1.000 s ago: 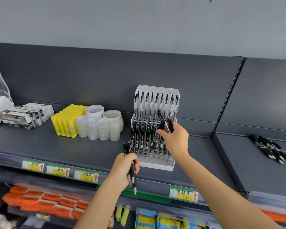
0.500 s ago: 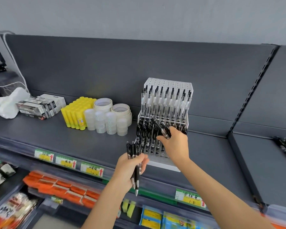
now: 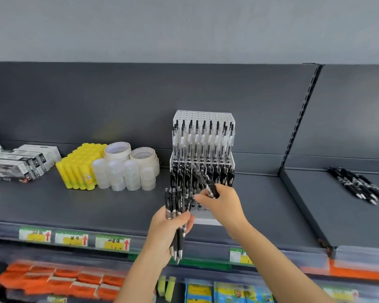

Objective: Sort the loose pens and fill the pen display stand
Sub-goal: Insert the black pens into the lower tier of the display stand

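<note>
shelf price tag (image 3: 112, 244) reads roughly 1.6, other tags blurred

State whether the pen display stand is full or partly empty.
Partly empty: the pen display stand shows bare holes across its top tier.

Pen stand (image 3: 202, 136) standing on shelf (image 3: 53, 204), near middle. Tape rolls (image 3: 127, 169) sitting just left of stand. Glue sticks (image 3: 79, 169) standing just beside rolls, on their left. Boxes (image 3: 20, 162) lying further left. Loose pens (image 3: 359, 184) lying on next shelf section, well right of stand. Left hand (image 3: 164, 232) holding pen bundle (image 3: 176, 215) before stand's left front. Right hand (image 3: 223, 204) holding single pen (image 3: 206, 182) at stand's lower rows, right of bundle. Price labels (image 3: 74, 237) running along shelf edge, below.
</note>
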The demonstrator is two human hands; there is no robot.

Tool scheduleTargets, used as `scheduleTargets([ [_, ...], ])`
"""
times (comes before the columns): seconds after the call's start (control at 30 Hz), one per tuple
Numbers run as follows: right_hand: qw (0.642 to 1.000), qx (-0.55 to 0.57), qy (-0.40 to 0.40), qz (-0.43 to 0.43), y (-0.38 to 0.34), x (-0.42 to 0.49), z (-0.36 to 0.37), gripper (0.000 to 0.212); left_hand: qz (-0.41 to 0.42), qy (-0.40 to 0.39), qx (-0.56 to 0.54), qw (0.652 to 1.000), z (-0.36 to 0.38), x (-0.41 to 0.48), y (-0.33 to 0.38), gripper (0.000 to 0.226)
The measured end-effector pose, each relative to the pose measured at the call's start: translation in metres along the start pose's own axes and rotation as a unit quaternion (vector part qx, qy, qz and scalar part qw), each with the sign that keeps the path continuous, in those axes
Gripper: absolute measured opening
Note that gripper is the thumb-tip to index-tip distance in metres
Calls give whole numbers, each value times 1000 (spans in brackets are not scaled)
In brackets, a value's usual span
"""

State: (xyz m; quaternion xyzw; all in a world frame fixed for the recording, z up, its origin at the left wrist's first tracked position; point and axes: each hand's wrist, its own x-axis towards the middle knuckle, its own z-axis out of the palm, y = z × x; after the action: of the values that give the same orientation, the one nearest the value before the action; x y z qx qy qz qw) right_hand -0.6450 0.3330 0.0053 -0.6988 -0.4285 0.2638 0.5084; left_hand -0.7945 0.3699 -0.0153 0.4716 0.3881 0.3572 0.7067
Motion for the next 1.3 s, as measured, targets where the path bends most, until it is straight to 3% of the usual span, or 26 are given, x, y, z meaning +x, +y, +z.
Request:
scheduleTargets([
  [0.1, 999, -11, -28, 22, -4, -6, 6, 24, 31, -12, 66, 997, 2, 0, 1, 14],
  [0.37, 999, -3, 47, 27, -20, -6, -5, 21, 27, -6, 65, 997, 8, 12, 2, 14],
  [0.5, 993, -24, 114, -20, -37, 2, -28, 31, 2, 10, 33, 999, 6, 18, 6, 16],
  [0.67, 974, -102, 187, -79, -47, 12, -40, 44, 1, 28, 90, 996, 2, 21, 5, 19],
  [1.0, 971, -147, 176, -73, -37, 24, -28, 42, 19, -14, 155, 988, -9, 21, 10, 5],
  [1.3, 970, -195, 140, -46, -9, 27, -14, 44, 39, -46, 198, 978, -13, 14, 12, 23],
])
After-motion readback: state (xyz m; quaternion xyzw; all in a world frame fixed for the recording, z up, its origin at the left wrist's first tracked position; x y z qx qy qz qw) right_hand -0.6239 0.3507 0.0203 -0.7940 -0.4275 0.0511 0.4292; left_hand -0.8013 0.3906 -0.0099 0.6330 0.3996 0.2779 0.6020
